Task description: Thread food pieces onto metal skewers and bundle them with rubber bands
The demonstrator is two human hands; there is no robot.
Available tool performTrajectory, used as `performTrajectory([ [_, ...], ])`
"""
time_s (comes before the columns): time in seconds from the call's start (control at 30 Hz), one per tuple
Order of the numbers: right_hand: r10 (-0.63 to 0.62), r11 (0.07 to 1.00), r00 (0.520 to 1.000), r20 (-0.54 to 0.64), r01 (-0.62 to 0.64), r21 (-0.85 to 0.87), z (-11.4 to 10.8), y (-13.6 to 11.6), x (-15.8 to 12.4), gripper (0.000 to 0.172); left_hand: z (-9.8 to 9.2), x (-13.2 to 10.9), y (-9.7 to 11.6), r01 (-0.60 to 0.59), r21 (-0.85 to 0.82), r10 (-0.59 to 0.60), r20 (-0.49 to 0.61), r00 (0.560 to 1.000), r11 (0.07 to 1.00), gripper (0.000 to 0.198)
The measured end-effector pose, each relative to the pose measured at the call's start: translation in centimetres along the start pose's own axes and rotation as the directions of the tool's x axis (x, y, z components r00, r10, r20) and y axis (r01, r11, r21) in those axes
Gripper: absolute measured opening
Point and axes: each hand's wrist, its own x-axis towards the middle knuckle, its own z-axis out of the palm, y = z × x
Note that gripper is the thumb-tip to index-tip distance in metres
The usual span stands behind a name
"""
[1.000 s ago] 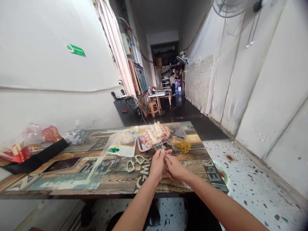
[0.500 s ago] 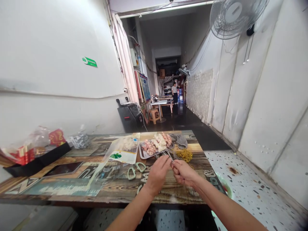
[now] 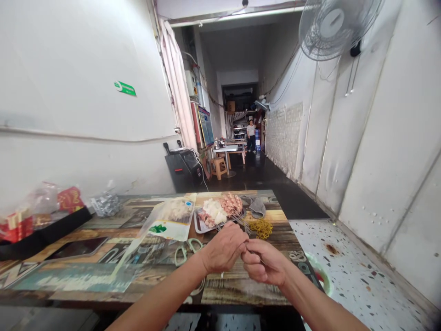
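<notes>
My left hand (image 3: 225, 248) curls palm-down, its hold hidden; I can't tell what it grips. My right hand (image 3: 263, 263) meets it, thumb and forefinger pressed together, anything between them unseen. The meat skewers (image 3: 230, 201) lie beyond my left hand by the tray (image 3: 199, 226), yellow rubber bands (image 3: 262, 228) beyond my right. I judge this step fine fingertip work; the next move calls for a light pinch, clear of the skewers.

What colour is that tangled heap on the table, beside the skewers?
The tangled heap is yellow; it shows best in the head view.
</notes>
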Motion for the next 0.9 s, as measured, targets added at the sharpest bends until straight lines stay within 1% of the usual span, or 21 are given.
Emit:
performTrajectory([
  [0.1, 0.032, 0.998, 0.988, 0.149, -0.04, 0.056, 0.6, -0.8, -1.4, 0.012, -2.1, 0.8, 1.0, -0.017, 0.015, 0.015, 0.099, 0.995, 1.0, 0.014],
  [0.17, 0.029, 0.997, 0.98, 0.196, -0.042, 0.063, 0.8, -1.3, -2.2, 0.011, -3.1, 1.3, 1.5, -0.004, 0.032, -0.001, 0.157, 0.988, 0.999, 0.014],
  [0.2, 0.025, 0.997, 0.981, 0.195, -0.038, 0.066, 0.9, -1.5, -2.5, 0.011, -3.4, 1.4, 1.7, 0.007, 0.041, -0.015, 0.187, 0.982, 0.999, 0.015],
  [0.27, 0.035, 0.995, 0.987, 0.156, -0.049, 0.086, 1.0, -1.8, -2.9, 0.011, -3.6, 1.5, 1.8, 0.027, 0.05, -0.038, 0.244, 0.969, 0.998, 0.02],
  [0.37, 0.125, 0.981, 0.986, 0.113, -0.14, 0.136, 1.2, -1.7, -3.1, 0.012, -3.5, 1.2, 1.6, 0.031, 0.054, -0.046, 0.302, 0.952, 0.998, 0.024],
  [0.43, 0.174, 0.969, 0.979, 0.108, -0.19, 0.157, 1.3, -1.2, -3.2, 0.013, -3.3, 0.9, 1.5, 0.003, 0.066, -0.024, 0.317, 0.948, 0.998, 0.024],
  [0.47, 0.164, 0.97, 0.982, 0.096, -0.178, 0.163, 1.3, -0.9, -3.3, 0.013, -3.1, 0.7, 1.5, -0.016, 0.074, -0.009, 0.325, 0.946, 0.997, 0.023],
  [0.53, 0.09, 0.984, 0.994, 0.056, -0.097, 0.148, 1.2, -0.3, -3.7, 0.015, -2.9, 0.5, 1.6, -0.053, 0.093, 0.019, 0.333, 0.943, 0.994, 0.021],
  [0.6, 0.022, 0.996, 0.999, 0.038, -0.025, 0.081, 0.8, 0.0, -4.2, 0.024, -2.8, 0.6, 1.6, -0.079, 0.123, 0.034, 0.328, 0.944, 0.989, 0.021],
  [0.63, 0.009, 0.999, 0.999, 0.047, -0.011, 0.043, 0.4, -0.1, -4.5, 0.032, -2.9, 0.8, 1.4, -0.075, 0.145, 0.025, 0.319, 0.947, 0.987, 0.021],
  [0.7, -0.003, 1.0, 0.997, 0.081, 0.004, -0.023, -0.3, -0.5, -5.1, 0.046, -3.4, 1.8, 0.5, -0.027, 0.182, -0.027, 0.285, 0.958, 0.983, 0.022],
  [0.73, -0.029, 0.999, 0.995, 0.091, 0.033, -0.044, -0.7, -0.9, -5.4, 0.05, -3.9, 2.5, -0.2, 0.026, 0.191, -0.075, 0.256, 0.964, 0.981, 0.023],
  [0.8, -0.131, 0.987, 0.988, 0.077, 0.137, -0.087, -1.3, -1.8, -5.8, 0.049, -5.3, 4.4, -2.1, 0.18, 0.176, -0.208, 0.16, 0.965, 0.968, 0.024],
  [0.83, -0.189, 0.975, 0.981, 0.053, 0.194, -0.11, -1.6, -2.2, -5.9, 0.047, -6.1, 5.4, -3.1, 0.278, 0.158, -0.294, 0.085, 0.952, 0.947, 0.025],
  [0.87, -0.243, 0.961, 0.97, 0.018, 0.243, -0.133, -1.8, -2.5, -6.0, 0.044, -6.9, 6.5, -4.1, 0.371, 0.129, -0.375, 0.007, 0.927, 0.92, 0.026],
  [0.9, -0.291, 0.946, 0.957, -0.023, 0.284, -0.156, -1.9, -2.8, -5.8, 0.04, -7.6, 7.5, -4.9, 0.419, 0.098, -0.42, -0.014, 0.907, 0.903, 0.027],
])
